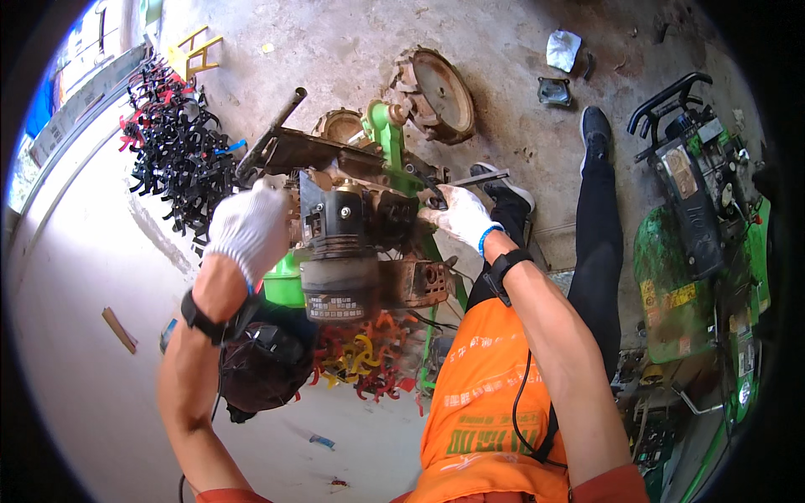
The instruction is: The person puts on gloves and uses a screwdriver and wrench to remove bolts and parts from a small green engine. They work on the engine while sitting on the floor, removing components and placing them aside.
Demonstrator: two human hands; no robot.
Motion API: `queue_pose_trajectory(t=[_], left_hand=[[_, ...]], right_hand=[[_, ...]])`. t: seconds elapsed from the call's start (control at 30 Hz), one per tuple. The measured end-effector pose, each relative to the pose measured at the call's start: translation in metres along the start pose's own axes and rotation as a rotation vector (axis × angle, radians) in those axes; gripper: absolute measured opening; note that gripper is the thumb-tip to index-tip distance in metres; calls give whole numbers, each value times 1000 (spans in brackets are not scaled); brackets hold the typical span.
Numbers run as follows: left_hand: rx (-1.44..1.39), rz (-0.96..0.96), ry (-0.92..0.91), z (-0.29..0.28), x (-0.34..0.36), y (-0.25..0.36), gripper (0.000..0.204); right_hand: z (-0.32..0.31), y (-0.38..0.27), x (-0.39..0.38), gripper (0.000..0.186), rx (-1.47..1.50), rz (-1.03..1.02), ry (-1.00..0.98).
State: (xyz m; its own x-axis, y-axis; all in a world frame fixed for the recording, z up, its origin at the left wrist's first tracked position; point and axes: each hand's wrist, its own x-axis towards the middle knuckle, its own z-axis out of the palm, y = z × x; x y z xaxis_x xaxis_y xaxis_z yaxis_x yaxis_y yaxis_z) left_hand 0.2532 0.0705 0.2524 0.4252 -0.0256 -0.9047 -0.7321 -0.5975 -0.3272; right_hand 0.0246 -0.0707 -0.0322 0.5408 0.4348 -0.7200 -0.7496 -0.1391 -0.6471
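We stand on a stained grey concrete floor (352, 50) in bright daylight, with a pale smooth slab (75, 285) running along our left. Before us, at chest height, sits a grimy black and brown small engine block (356, 243), mounted on a green-painted metal frame (387, 138) with a rusty cleated iron wheel (440, 92) behind it.

Our left hand (250, 228), in a white knit glove, presses flat against the left side of the engine housing; its fingers lie together and curl round the casing edge, holding it rather than gripping any loose part. Our right hand (461, 215), also in a white glove with a blue cuff, reaches in from the right, its fingers closed around a dark metal wrench (436, 189) set against the engine's upper right corner. Both wrists carry black straps.

Below the engine hangs a cluster of red and yellow curved tiller blades (365, 360). A heap of black curved tiller blades (172, 155) with some red ones lies on the floor to the far left. To the right stands a green walk-behind machine with black handlebars (700, 243). A crumpled white rag (563, 48) lies on the floor at the top, near a small dark square tray (554, 90).
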Motion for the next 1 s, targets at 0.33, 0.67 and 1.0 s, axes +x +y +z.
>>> queue_pose_trajectory(t=[0.33,0.67,1.0], left_hand=[[-206,-131,145,64,-101,8,47],[-742,-186,319,198,-159,-62,49],[-685,-377,188,335,-89,-147,33]], right_hand=[[22,-5,4,65,32,61,103],[26,-10,6,81,-72,87,177],[27,-13,3,62,5,87,168]])
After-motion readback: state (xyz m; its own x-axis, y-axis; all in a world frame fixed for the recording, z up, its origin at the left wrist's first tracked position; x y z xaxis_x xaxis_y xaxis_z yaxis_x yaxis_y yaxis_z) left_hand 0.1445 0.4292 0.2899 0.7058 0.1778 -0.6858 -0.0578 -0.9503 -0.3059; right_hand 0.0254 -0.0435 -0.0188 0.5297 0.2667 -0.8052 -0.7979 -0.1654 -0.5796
